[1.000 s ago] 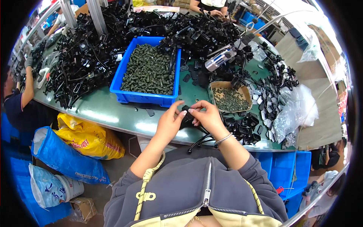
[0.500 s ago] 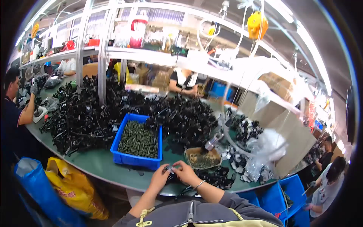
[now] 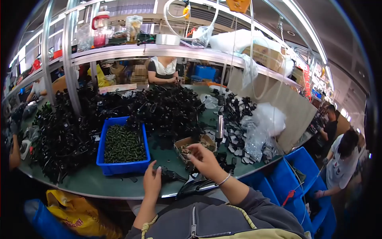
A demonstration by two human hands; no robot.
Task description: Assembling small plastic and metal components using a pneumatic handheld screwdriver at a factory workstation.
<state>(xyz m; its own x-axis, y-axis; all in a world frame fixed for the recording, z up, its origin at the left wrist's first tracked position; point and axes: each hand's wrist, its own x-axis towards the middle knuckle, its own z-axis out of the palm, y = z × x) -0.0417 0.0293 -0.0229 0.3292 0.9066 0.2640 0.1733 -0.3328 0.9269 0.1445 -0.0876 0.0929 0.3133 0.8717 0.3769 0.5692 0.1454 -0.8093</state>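
Observation:
My left hand (image 3: 151, 182) is beside the blue tray's near right corner, thumb and fingers pointing up and apart, with nothing visible between them. Just right of it, a black lever-shaped part (image 3: 171, 175) lies at the table's front edge. My right hand (image 3: 207, 162) hovers at the near side of a small cardboard tray (image 3: 178, 142) holding small loose pieces; its thumb and forefinger are bent, with a gap between them. The blue tray (image 3: 119, 168) is filled with small dark green pieces. Behind the cardboard tray stands a silver cylindrical tool (image 3: 220, 126).
Heaps of black parts (image 3: 163, 111) cover the green table (image 3: 91, 184). Clear plastic bags (image 3: 268, 119) lie at the right. Blue bins (image 3: 262, 187) stand by the right edge, yellow and blue sacks (image 3: 71, 215) at the left. A person (image 3: 163, 69) sits opposite; another (image 3: 342, 159) is right.
My hands were together at a small part near the front edge; now they are apart. The right has moved up to the cardboard tray, the left has opened. The view has shifted.

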